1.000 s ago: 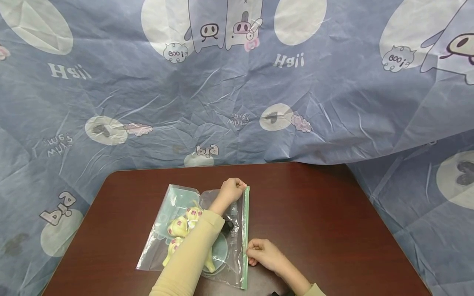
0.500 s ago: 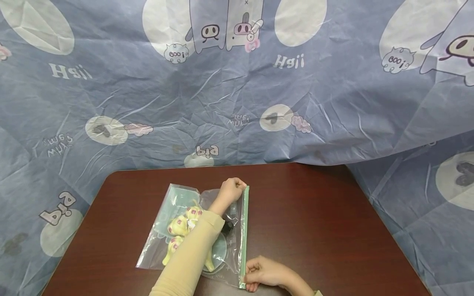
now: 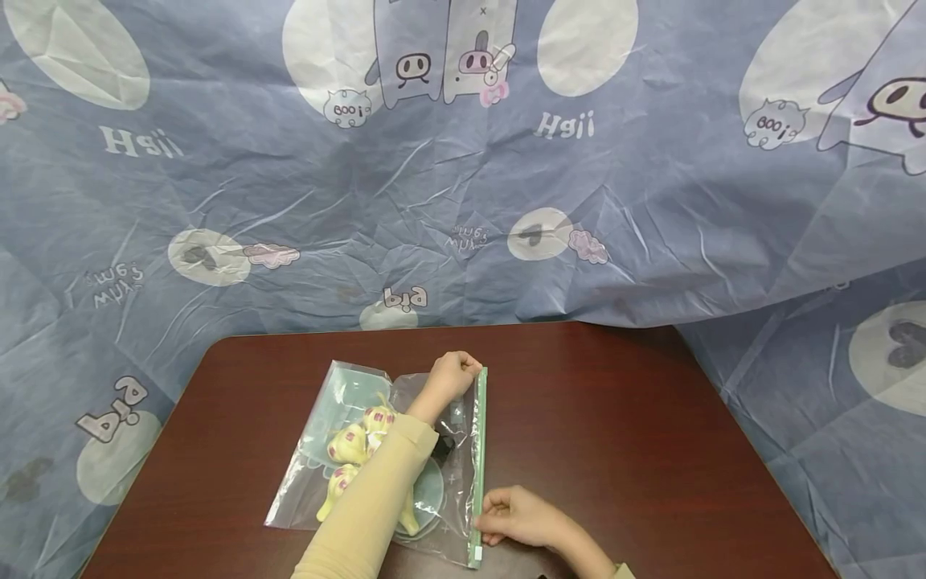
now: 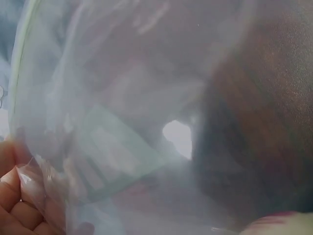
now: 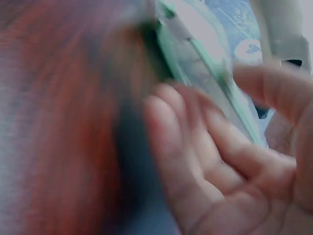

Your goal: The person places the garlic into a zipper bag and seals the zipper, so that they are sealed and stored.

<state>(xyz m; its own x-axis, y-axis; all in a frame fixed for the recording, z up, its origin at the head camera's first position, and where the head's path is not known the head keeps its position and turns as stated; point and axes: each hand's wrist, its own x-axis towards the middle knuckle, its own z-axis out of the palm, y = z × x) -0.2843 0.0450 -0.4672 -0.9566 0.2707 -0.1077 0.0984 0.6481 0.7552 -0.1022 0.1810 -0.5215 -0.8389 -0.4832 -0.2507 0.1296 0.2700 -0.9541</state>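
Note:
A clear zip bag (image 3: 459, 498) with a green zip strip (image 3: 478, 458) lies on the table, the strip along its right side. My left hand (image 3: 450, 376) pinches the far end of that strip, its forearm crossing over the bag. In the left wrist view its fingers (image 4: 24, 215) hold the clear plastic. A small white slider (image 3: 478, 553) sits at the strip's near end. Just above it is my right hand (image 3: 517, 515), fingers loosely bent beside the strip. The right wrist view shows thumb and fingers (image 5: 168, 117) apart. Inside the bag are yellow pieces with pink patches (image 3: 347, 444), partly hidden by the sleeve.
Pale blue-green flat shapes (image 3: 354, 386) show through the bag, along with a round one (image 3: 430, 486). The dark red-brown table (image 3: 615, 434) extends to the right. A blue cartoon-print sheet (image 3: 463, 177) hangs behind and beside it.
My right hand first moved down the strip to its near end, then back up a little, leaving the white slider visible there. My left hand has stayed at the far corner.

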